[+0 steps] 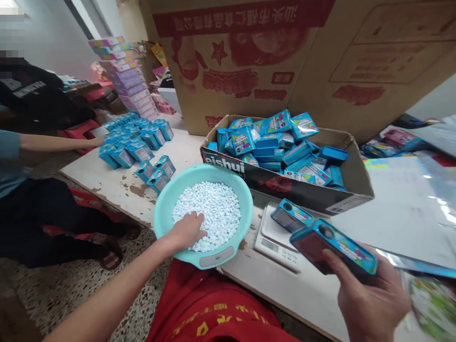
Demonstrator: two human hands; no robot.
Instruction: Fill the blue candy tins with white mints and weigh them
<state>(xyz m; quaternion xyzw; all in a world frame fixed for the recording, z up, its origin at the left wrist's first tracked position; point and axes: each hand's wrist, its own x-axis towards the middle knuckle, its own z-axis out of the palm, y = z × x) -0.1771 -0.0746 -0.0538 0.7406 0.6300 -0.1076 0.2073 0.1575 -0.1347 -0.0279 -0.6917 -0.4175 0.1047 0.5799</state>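
A turquoise basin point(162, 204) full of small white and pale blue candies point(217, 209) sits near the table edge in front of me. My left hand point(187, 231) is in it, fingers curled down into the candies and fingertips partly hidden among them. On the right, my right hand point(370, 285) grips a blue tin point(338, 247) with a round dark opening on its narrow face, tilted above the table. Just beyond that tin, a similar blue tin point(290, 216) lies on a white digital scale point(276, 242), its opening facing up.
Behind the basin stands an open carton point(302, 194) heaped with blue tins. Several tins point(131, 142) stand in a group at left, near a co-worker's hand point(98, 141). A stack of coloured boxes point(128, 78) rises behind them. A large cardboard box point(249, 61) blocks the back.
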